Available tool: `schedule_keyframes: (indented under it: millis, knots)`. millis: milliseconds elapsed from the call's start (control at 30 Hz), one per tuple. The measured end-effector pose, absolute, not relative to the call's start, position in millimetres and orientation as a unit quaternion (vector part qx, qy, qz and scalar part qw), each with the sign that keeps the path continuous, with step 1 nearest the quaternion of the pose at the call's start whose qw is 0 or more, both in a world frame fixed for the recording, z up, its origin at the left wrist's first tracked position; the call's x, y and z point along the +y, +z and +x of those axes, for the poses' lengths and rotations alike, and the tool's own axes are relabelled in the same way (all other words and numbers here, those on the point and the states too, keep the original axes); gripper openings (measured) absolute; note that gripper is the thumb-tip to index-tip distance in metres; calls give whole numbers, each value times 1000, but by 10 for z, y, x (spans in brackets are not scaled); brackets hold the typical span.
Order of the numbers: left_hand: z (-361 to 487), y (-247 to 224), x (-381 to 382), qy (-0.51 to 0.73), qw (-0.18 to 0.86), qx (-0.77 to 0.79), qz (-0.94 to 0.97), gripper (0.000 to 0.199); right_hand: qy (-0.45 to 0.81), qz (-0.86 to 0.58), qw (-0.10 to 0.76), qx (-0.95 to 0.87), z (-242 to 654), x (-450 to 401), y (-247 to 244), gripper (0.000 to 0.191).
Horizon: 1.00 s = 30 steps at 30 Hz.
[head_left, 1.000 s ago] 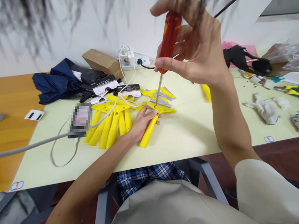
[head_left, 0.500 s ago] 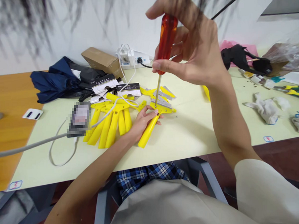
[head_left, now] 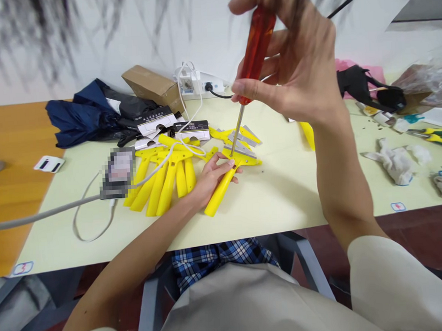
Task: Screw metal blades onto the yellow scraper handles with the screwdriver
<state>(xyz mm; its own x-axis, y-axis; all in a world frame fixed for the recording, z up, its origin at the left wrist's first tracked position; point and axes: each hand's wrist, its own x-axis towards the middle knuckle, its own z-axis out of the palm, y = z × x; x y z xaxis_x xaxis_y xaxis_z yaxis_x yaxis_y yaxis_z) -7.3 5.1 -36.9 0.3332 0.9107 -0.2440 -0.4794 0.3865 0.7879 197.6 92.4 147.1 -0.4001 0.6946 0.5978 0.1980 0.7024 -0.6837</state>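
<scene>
My left hand [head_left: 214,176] grips a yellow scraper [head_left: 219,192] near its head, just above the table. Its handle points down and to the left. My right hand [head_left: 289,58] is raised, with thumb and fingers round the red handle of a screwdriver [head_left: 256,55]. The screwdriver leans to the right, and its tip meets the scraper's head beside the metal blade. Several more yellow scrapers [head_left: 166,190] lie in a row left of my left hand. Others with grey blades [head_left: 247,134] lie just behind the held one.
Packaging cards [head_left: 191,131], a cardboard box [head_left: 152,86], a dark blue umbrella [head_left: 79,116] and a power strip [head_left: 213,87] are at the back. A white cable crosses the scrapers by a phone-like device [head_left: 118,173]. Gloves [head_left: 394,161] and pliers [head_left: 440,136] lie at the right.
My right hand and the screwdriver handle have moved right and slightly up, so the screwdriver leans more. Its tip remains at the scraper's head. My left hand has kept its hold.
</scene>
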Motion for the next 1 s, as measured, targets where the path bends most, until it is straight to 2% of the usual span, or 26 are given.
schedule_keyframes:
  millis: [133, 400, 600, 867, 1000]
  knots:
    - [-70, -321, 48, 463, 760, 334, 312, 51, 195, -214, 531, -797, 1997, 1026, 1434, 55]
    - [-66, -230, 22, 464, 762, 314, 325, 49, 169, -256, 540, -784, 2102, 1223, 1424, 49]
    - [-62, -210, 21, 467, 763, 308, 324, 45, 179, -221, 569, -772, 2092, 1288, 1391, 51]
    - [-55, -272, 41, 452, 768, 332, 308, 52, 145, -227, 491, -829, 2031, 1021, 1515, 63]
    - [-46, -316, 60, 451, 769, 337, 303, 50, 184, -203, 462, -843, 2033, 896, 1519, 70]
